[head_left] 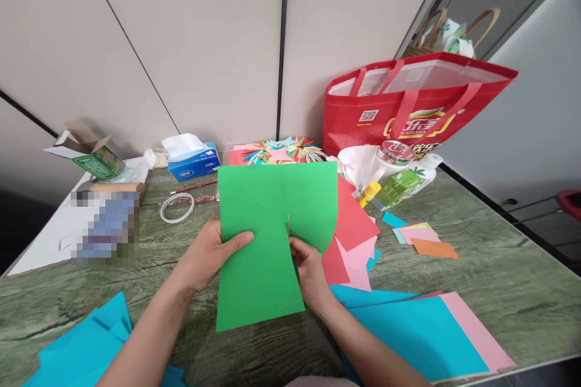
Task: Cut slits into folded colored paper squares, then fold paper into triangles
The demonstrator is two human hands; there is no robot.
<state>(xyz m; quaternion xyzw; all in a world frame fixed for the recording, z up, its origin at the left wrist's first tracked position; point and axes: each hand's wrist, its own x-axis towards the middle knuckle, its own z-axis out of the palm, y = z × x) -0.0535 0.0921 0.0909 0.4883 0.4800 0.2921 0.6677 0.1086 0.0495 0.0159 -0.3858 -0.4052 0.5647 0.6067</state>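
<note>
A sheet of green paper (256,242) is held up over the table, with a cut running up from its bottom edge to about its middle. My left hand (213,257) pinches its left side, thumb on the front face. My right hand (309,269) is closed on scissors (288,225) at the cut; only a thin part of the blade shows, and the handles are mostly hidden by the fingers and paper. Right of the cut, the paper curls away above my right hand. Red sheets (356,227) and pink sheets lie behind that hand.
Blue sheets (86,344) lie front left, and a blue and pink stack (417,332) front right. A tape roll (177,208), tissue box (193,163), glue stick (370,193), paper scraps (434,248) and large red bag (363,124) are on the table.
</note>
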